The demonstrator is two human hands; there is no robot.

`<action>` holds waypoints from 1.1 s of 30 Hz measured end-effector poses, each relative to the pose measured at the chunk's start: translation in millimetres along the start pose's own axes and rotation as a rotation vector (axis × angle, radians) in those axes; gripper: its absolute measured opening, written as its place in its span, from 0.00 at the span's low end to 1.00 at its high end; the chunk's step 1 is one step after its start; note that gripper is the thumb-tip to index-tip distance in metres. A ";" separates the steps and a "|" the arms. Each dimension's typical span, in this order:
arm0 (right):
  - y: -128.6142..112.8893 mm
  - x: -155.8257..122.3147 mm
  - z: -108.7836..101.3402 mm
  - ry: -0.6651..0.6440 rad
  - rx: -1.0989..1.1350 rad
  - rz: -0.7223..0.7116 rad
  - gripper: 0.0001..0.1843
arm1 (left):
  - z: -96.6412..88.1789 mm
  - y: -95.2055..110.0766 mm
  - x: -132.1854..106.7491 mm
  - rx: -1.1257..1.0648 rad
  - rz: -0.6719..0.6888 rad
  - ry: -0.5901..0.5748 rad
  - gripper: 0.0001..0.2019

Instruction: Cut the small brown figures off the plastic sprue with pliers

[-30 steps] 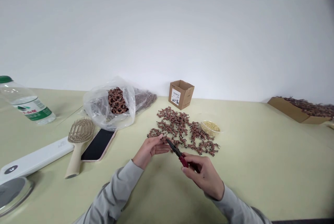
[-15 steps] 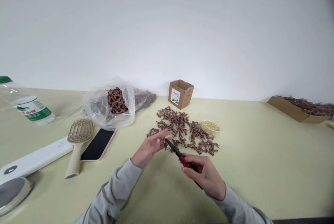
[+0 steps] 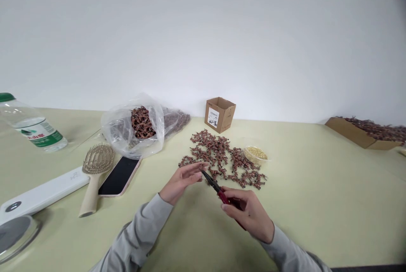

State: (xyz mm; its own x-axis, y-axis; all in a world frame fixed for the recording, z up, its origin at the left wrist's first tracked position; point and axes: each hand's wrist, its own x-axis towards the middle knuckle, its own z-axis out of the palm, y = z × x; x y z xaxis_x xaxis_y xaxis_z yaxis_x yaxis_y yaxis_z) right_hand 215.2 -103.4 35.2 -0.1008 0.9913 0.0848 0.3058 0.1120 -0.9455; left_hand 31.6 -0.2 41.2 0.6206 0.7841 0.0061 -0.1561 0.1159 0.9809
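My right hand (image 3: 249,214) grips a pair of needle-nose pliers (image 3: 216,186) with red handles and black jaws, their tips pointing up and left. The tips sit close to the fingertips of my left hand (image 3: 181,181), which is held open just above the table with nothing visible in it. Right behind those fingers spreads a loose pile of small brown plastic pieces (image 3: 218,157), lying on the pale green table (image 3: 301,204). The pliers' tips reach the pile's near edge. Part of the handles is hidden by my right hand.
Beyond the pile stand a small cardboard box (image 3: 220,114) and a clear bowl of pale yellow bits (image 3: 255,155). A plastic bag of brown pieces (image 3: 133,130) lies left, near a hairbrush (image 3: 97,162), phone (image 3: 119,175) and water bottle (image 3: 33,126). A cardboard tray (image 3: 358,134) sits far right.
My left hand has moved slightly back from the pile and its fingers have lowered. The pliers and my right hand have barely moved.
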 end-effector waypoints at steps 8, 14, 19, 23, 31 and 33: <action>-0.5 -0.3 0.0 -0.014 0.060 0.038 0.11 | -2.8 -4.8 2.3 -0.120 0.023 0.007 0.24; -2.1 1.0 0.1 -0.032 0.043 0.007 0.09 | -2.0 -5.7 2.9 -0.119 -0.017 0.016 0.17; -1.7 1.0 0.0 -0.034 0.067 0.024 0.11 | 1.3 -0.5 -0.3 -0.084 0.065 -0.015 0.18; 0.5 1.0 0.2 -0.034 0.106 0.029 0.13 | 0.1 -1.1 0.8 -0.138 0.074 -0.031 0.18; -0.9 0.9 0.9 -0.009 0.107 0.061 0.13 | -3.6 -3.3 2.6 -0.176 -0.061 -0.030 0.19; -1.9 0.8 0.4 -0.011 0.113 0.060 0.13 | -3.1 -1.9 1.0 -0.165 -0.048 -0.044 0.17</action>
State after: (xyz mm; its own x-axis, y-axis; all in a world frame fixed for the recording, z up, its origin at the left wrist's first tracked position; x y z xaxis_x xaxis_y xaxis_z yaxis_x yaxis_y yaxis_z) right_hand 214.1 -102.8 36.9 -0.0960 0.9951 0.0246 0.2033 0.0438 -0.9781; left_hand 30.1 2.3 38.8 0.6629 0.7482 -0.0276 -0.2473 0.2535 0.9352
